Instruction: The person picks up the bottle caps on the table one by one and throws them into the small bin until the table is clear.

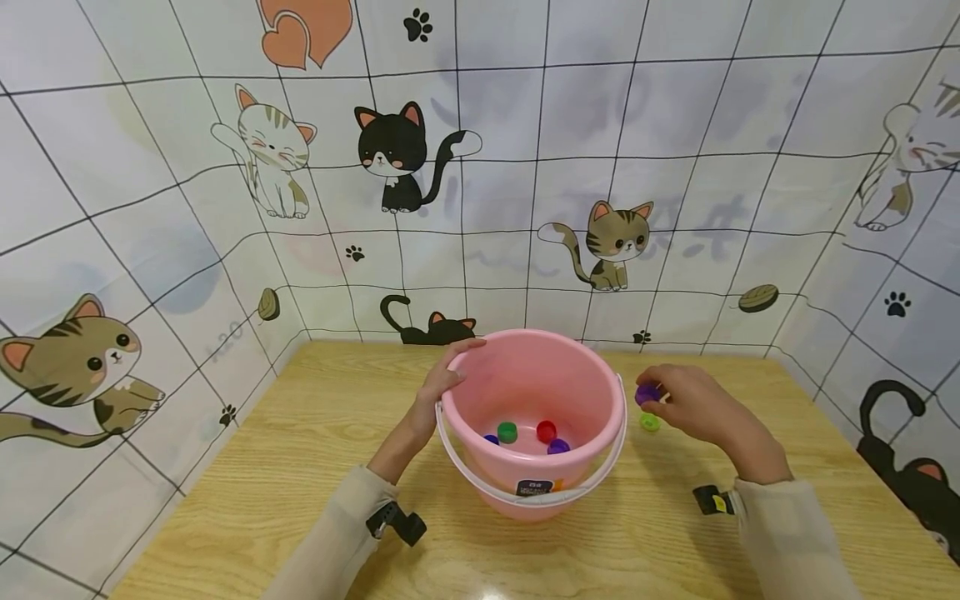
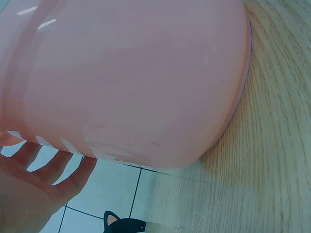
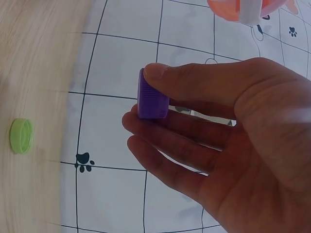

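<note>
A pink bucket with a white handle stands on the wooden table, tilted somewhat toward me. At its left rim my left hand grips the edge; in the left wrist view that hand's fingers lie along the outer wall. Inside the bucket are a green cap, a red cap, a purple cap and a partly hidden blue cap. To the right of the bucket my right hand pinches a purple bottle cap between thumb and fingers, above the table.
A lime-green cap lies on the table just below the right hand. Behind and at both sides hangs a white tiled-pattern backdrop printed with cats. A small black device is strapped at each wrist.
</note>
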Tool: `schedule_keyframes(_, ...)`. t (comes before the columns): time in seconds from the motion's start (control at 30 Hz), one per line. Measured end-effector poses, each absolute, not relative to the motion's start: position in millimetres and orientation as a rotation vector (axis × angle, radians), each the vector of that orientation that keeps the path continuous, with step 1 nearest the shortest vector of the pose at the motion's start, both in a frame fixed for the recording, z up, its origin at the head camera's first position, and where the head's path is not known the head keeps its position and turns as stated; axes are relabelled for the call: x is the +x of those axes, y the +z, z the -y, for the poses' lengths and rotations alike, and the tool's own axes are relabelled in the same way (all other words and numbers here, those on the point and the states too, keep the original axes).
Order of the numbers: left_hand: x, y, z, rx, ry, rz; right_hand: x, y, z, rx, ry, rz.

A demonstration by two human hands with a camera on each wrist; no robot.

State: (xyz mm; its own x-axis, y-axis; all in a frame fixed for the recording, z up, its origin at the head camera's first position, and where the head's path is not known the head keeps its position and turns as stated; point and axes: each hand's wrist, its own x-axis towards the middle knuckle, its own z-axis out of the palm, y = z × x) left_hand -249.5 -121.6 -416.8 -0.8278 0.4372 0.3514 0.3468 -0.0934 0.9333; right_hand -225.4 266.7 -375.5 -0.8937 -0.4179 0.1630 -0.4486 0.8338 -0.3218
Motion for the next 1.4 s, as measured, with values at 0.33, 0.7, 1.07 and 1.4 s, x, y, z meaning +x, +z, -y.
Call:
schedule_keyframes(0.33, -250.7, -417.7, 122.1, 0.905, 2.083, -2.087, -223.0, -372.4, -263.9, 0.688, 0.538, 2.915)
schedule_keyframes(0.7, -250.0, -417.8, 122.7, 0.914, 2.086, -2.084, -220.9, -370.0, -262.5, 0.685, 0.526, 2.904)
schedule_keyframes(1.07, -250.5, -418.8, 122.8, 0.908, 2.076, -2.088, -219.0, -367.7, -260.9, 0.683, 0.530, 2.907)
schedule_keyframes(1.4, -250.7, -418.1, 122.5, 0.908, 2.088, -2.074, -217.8, -366.6, -260.0, 0.691, 0.528, 2.897)
